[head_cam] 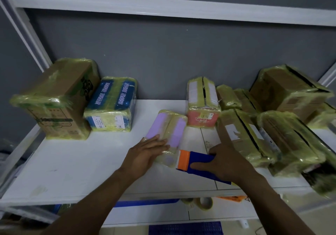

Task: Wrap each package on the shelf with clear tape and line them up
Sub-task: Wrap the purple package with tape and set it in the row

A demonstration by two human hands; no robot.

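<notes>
Head view: purple package (166, 131) lies mid-shelf (81, 162), long axis near-to-far, far end tilted slightly right. It is a soft, rounded block under glossy film. Left hand (145, 154) is laid flat on its near end, fingers straight, pressing. Dispenser (198, 164), blue body with orange head, is gripped by right hand (223, 162), and the head is set against the package's near right corner. The package lies just left of the right hand; the left hand is nearer. The coming pull is judged to run across the short axis. Brown box (54, 98) and blue package (112, 104) are lined up far left. Taped packages (241, 136) are crowded right in yellowish, crinkled wrap.
</notes>
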